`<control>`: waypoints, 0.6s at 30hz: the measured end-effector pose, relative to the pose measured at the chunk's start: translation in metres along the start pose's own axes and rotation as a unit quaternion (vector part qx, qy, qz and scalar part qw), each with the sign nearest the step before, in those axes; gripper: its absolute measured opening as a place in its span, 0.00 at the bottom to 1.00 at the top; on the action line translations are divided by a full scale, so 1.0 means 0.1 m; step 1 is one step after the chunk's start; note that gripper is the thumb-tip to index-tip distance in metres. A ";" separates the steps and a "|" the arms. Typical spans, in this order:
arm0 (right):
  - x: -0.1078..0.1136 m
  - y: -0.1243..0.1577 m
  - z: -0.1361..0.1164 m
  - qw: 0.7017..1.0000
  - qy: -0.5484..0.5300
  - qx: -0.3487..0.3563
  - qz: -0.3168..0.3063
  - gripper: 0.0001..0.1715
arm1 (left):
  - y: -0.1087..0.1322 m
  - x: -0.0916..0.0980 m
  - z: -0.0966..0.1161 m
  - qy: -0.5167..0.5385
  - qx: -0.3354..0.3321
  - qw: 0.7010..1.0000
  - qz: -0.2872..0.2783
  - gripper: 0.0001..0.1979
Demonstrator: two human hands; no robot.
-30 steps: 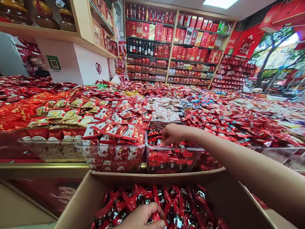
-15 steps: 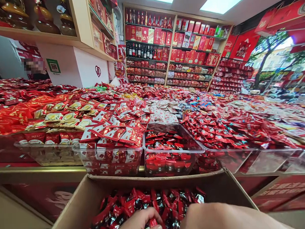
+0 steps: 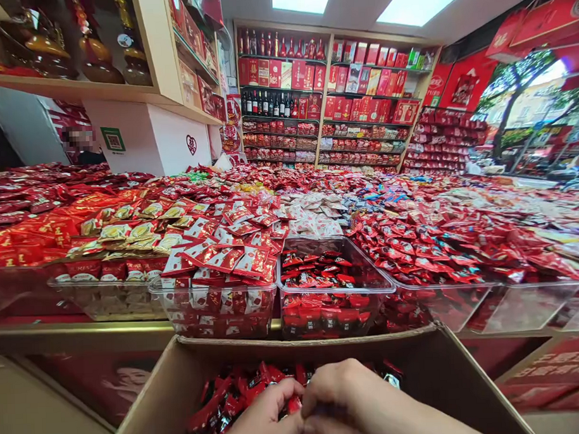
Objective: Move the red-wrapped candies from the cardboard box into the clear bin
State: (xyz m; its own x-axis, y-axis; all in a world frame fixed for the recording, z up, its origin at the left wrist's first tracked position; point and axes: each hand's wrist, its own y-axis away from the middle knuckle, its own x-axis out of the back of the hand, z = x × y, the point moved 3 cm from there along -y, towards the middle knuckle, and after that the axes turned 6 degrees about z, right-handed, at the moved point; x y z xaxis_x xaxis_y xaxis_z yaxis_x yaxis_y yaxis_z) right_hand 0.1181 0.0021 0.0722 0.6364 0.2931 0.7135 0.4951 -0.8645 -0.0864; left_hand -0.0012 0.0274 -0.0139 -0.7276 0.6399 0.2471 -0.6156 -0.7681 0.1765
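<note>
Both hands are inside an open cardboard box of small red-and-black wrapped sweets. My left hand has its thumb and fingers curled round a red sweet packet, of which only a bit shows. My right hand meets the left fingertips, its fingers bent down and closed. What is in the right fingers, if anything, is hidden behind the knuckles. Beyond the box stands a clear plastic bin, partly filled with similar red-and-black packets.
A bin heaped with red-and-white packets stands left of the partly filled one. Piles of wrapped sweets spread across the counter. Behind are shelves of bottles and red boxes. A person is at the far left.
My right hand has come in from the right and now touches my left hand over the sweets. The view has shifted slightly, so the box and counter appear lower and further right.
</note>
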 end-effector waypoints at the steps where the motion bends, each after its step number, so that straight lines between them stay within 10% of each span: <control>1: -0.02 0.03 0.12 0.998 0.046 -0.045 0.019 0.11 | -0.01 0.01 -0.01 0.008 -0.015 1.000 0.014 0.10; 8: -0.30 0.07 0.60 0.988 -0.027 -0.132 -0.076 0.24 | 0.00 0.06 0.04 0.064 -0.045 0.994 0.076 0.10; 18: 0.06 -0.04 0.51 0.959 -0.232 -0.139 0.084 0.15 | 0.00 0.06 0.08 0.191 0.008 0.981 0.037 0.19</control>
State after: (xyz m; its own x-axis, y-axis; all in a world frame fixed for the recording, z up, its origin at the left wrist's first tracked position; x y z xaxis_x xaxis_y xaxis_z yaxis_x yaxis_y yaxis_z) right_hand 0.1503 0.0277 0.0410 0.9198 0.2342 0.3148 0.2262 -0.9721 0.0624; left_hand -0.0030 0.0308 -0.0048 -0.8321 0.5425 -0.1150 -0.5545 -0.8110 0.1863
